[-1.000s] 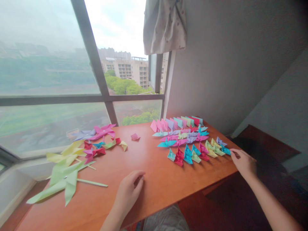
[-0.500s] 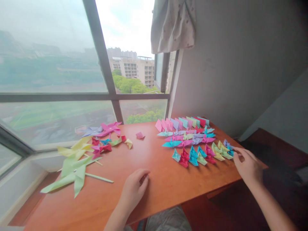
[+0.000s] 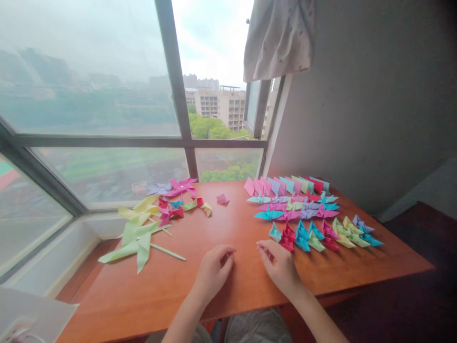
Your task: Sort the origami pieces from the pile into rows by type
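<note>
My left hand (image 3: 214, 274) rests on the wooden table (image 3: 228, 290) near its front edge, fingers curled in against the thumb; what they enclose, if anything, is hidden. My right hand (image 3: 280, 267) lies just right of it, fingers bent and pinched together, its contents not visible. It is closest to a red folded paper piece (image 3: 287, 238) at the left end of the front row of small origami pieces (image 3: 321, 236). More rows of coloured origami (image 3: 293, 202) lie behind.
Large green paper pinwheels (image 3: 137, 238) with sticks lie at the table's left, with smaller pink and purple ones (image 3: 174, 188) by the window. A lone pink folded piece (image 3: 222, 198) sits mid-table. A grey wall stands at the right, and a white object (image 3: 21, 319) at bottom left.
My right hand has left the right end of the front origami row and come left beside my left hand. The view has swung left. My left hand has stayed put.
</note>
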### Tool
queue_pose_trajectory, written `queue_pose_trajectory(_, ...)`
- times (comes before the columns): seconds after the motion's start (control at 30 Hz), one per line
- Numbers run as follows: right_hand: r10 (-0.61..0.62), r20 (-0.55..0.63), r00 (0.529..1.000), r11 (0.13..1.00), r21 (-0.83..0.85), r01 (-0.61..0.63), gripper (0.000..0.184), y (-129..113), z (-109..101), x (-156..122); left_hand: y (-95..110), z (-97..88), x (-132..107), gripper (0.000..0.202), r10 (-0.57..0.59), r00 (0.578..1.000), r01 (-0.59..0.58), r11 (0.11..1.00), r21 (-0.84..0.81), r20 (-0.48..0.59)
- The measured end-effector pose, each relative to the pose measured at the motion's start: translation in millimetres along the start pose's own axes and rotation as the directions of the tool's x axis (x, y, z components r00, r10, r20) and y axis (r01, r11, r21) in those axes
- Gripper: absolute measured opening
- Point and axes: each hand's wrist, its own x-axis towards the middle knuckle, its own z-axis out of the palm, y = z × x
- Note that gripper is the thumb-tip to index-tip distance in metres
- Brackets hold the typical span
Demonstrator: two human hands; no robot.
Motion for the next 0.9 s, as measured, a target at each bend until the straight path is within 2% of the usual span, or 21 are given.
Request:
queue_pose_trajectory(0.1, 0.016, 0.033, 0.999, 1.000, 0.003, -0.016, 0.025, 0, 11, -1, 2, -1.3, 3, 0.022, -0.028, 0.999, 0.028, 1.000, -0.010, -0.022)
queue_pose_trajectory(0.27, 0.026, 0.007, 1.000, 1.000, -0.002, -0.026, 0.024, 2, 10, -5, 1, -14.5, 16, 0.023, -0.092, 0.991, 0.102, 0.990, 0.099, -0.098)
queue_pose_trajectory(0.47, 0.007, 0.008, 1.000, 1.000, -0.001, -0.007, 0.024, 2, 10, -6, -14, -46.7, 59, 0.023, -0.167, 0.966, 0.228, 0.912, 0.341, -0.199)
queue_pose_trajectory(0.57, 0.032, -0.024, 0.999, 0.999, 0.005, -0.032, 0.024, 3, 10, -4, -22, -55.2, 79, 0.031, -0.199, 0.953, 0.286, 0.844, 0.454, -0.231)
queue_pose_trajectory(0.73, 0.026, -0.010, 1.000, 1.000, -0.002, -0.026, 0.024, 4, 11, -4, -29, -51.4, 96, 0.040, -0.225, 0.953, 0.301, 0.764, 0.570, -0.202)
queue_pose_trajectory(0.9, 0.015, 0.023, 1.000, 1.000, -0.014, -0.015, 0.025, 5, 13, -5, -31, -45.8, 100, 0.022, -0.226, 0.962, 0.273, 0.747, 0.607, -0.155)
